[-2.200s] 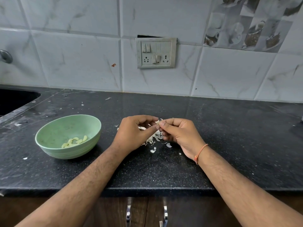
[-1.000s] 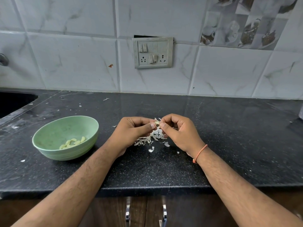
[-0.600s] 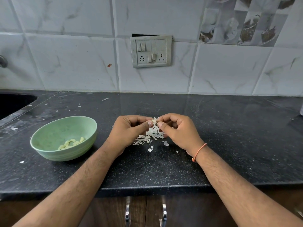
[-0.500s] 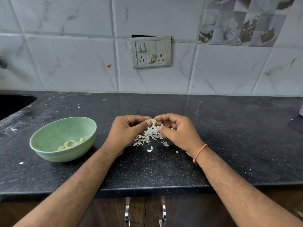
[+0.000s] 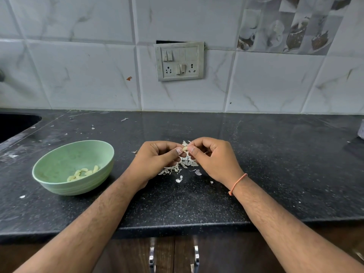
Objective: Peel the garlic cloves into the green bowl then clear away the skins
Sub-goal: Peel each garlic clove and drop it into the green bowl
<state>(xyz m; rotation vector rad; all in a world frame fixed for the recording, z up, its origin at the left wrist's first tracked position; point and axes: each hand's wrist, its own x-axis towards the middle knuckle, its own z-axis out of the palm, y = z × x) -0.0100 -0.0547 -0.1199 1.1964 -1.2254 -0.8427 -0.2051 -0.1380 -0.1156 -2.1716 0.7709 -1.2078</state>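
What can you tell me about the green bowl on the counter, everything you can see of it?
The green bowl is pale mint, round and matte, likely plastic or ceramic, with faint horizontal ridges round its outer wall. It stands upright on the black speckled countertop, left of both hands and touched by neither. A small cluster of peeled garlic cloves lies at its bottom; the rest of the inside is bare.

Soft, even daylight fills the scene, bright on the pale wall tiles (image 5: 82, 75) and dimmer toward the dark cabinet doors (image 5: 173, 255) at the bottom edge. The black countertop (image 5: 275, 174) carries a faint, hazy sheen near the wall rather than hard glare. Shadows are weak and diffuse, pooling beneath the green bowl (image 5: 59, 186) and under both forearms. Wide-angle distortion bows the tile lines and counter edge at the frame's sides. The centre is sharp; the far left edge is smeared.
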